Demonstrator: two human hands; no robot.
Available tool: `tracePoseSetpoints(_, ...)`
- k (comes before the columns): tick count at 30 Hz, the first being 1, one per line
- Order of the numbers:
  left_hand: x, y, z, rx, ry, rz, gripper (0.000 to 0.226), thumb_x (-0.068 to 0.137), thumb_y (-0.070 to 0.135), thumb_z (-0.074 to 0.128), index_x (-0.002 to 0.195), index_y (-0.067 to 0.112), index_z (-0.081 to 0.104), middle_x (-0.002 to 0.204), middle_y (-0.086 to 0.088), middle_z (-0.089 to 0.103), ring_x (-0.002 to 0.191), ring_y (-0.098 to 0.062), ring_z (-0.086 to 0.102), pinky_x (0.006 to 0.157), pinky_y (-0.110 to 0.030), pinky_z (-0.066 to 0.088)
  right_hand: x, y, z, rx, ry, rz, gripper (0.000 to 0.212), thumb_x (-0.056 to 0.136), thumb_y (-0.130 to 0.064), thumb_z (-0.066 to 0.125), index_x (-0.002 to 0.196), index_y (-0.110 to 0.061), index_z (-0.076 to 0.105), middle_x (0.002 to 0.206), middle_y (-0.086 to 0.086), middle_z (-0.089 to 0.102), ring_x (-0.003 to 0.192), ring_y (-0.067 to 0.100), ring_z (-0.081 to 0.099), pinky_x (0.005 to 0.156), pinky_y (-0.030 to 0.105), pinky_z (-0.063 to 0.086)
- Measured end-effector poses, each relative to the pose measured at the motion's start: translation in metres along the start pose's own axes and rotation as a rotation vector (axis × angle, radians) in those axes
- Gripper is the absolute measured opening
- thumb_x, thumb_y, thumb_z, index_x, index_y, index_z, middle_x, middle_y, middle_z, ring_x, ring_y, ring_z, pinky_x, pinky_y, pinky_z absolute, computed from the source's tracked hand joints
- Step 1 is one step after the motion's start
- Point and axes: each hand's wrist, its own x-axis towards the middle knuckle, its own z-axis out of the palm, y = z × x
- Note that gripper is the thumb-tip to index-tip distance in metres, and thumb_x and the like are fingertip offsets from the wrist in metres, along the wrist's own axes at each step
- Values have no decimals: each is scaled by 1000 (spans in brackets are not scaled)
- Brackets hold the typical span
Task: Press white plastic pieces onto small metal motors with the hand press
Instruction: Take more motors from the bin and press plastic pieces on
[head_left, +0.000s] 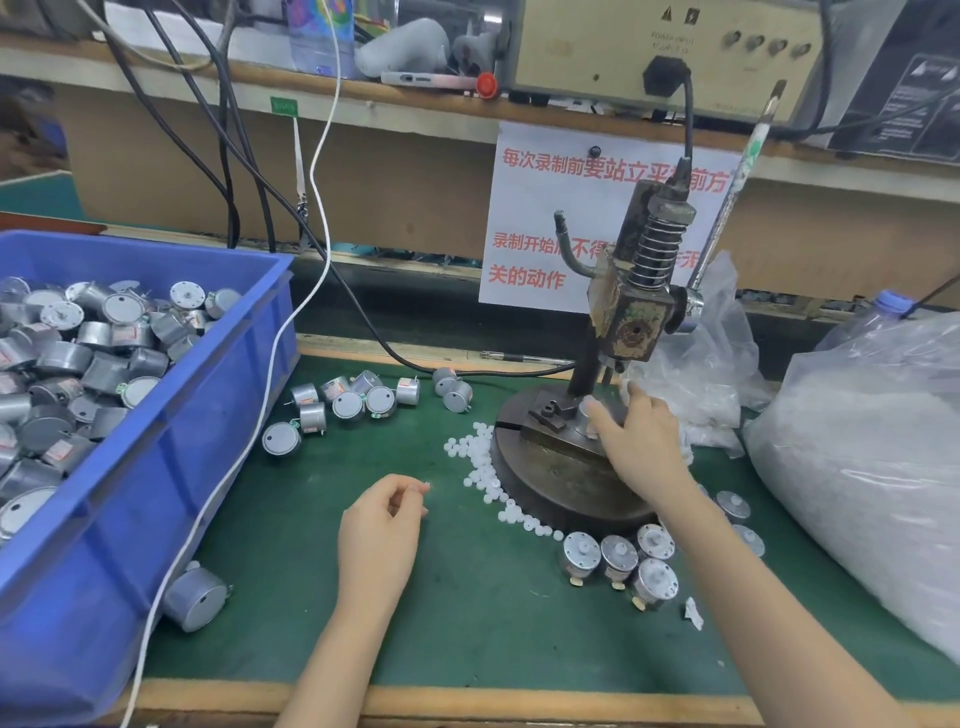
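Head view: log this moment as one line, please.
stage: loading | right hand holds motor on hand press fixture | left hand pinches white plastic piece | lever untouched

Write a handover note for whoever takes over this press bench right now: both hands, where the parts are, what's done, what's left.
Left hand pinches one white piece above the mat. Right hand holds a motor on the hand press fixture; lever untouched.
Unpressed motors: blue bin and loose motors beside it. White pieces lie by the press base.
Done: a cluster of motors in front of the base, seemingly fitted.
Left: fit piece, pull lever, repeat.
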Motion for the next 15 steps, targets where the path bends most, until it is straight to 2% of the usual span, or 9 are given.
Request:
tracePoseSetpoints(2,1,0,1,13,-4,-2,28,86,5,51,71,25,64,61,6,63,61,8,54,53,-7,36,4,-8,-17,158,85,14,57,94,-26,45,143,-4,28,141,17,39,129,31,36,103,38,30)
tracePoseSetpoints(3,1,0,1,23,-5,-2,28,86,5,51,72,25,64,61,6,63,60,7,53,51,-8,35,8,-12,-27,229,128,28,50,92,-22,43,139,-6,34,136,14,45,121,28,43,97,37,35)
tracePoseSetpoints(5,2,-1,2,38,-2,-10,27,86,5,50,73,24,64,62,7,63,57,6,52,49,-9,35,20,-22,-47,413,145,79,22,91,-18,39,107,-11,53,104,10,57,83,17,52,71,32,40)
tracePoseSetpoints(6,2,-1,2,44,-2,-16,27,86,6,50,73,24,65,62,8,63,57,5,52,49,-10,35,27,-25,-56,502,132,146,12,90,-16,38,86,-11,48,82,7,50,66,15,42,60,30,31)
tracePoseSetpoints(8,1,-2,1,53,-6,-22,26,87,8,51,73,25,65,62,7,63,57,3,52,51,-15,35,41,-24,-70,555,128,251,18,89,-13,39,71,-12,34,67,2,29,58,16,23,54,29,18)
tracePoseSetpoints(9,1,-2,2,52,-9,-26,26,87,8,51,73,26,64,62,6,63,56,2,51,52,-19,36,46,-21,-77,540,133,271,18,88,-10,40,72,-11,35,68,2,28,59,16,23,55,29,19)
tracePoseSetpoints(11,1,-2,3,44,-7,-31,27,87,8,51,72,26,64,62,5,63,56,2,51,53,-23,36,54,-24,-94,588,120,276,12,87,-3,40,85,-6,50,80,6,41,70,18,37,62,31,33)
tracePoseSetpoints(13,1,0,3,50,2,-32,27,87,8,51,72,26,64,61,4,63,55,2,51,53,-24,35,70,-37,-111,756,114,240,24,87,3,39,103,-5,55,100,6,53,94,19,49,89,32,45)
tracePoseSetpoints(15,1,0,2,56,4,-28,27,87,8,51,72,26,64,61,4,63,53,1,51,52,-24,35,86,-53,-126,867,130,231,21,87,4,41,96,-10,54,117,7,58,108,18,51,102,32,42)
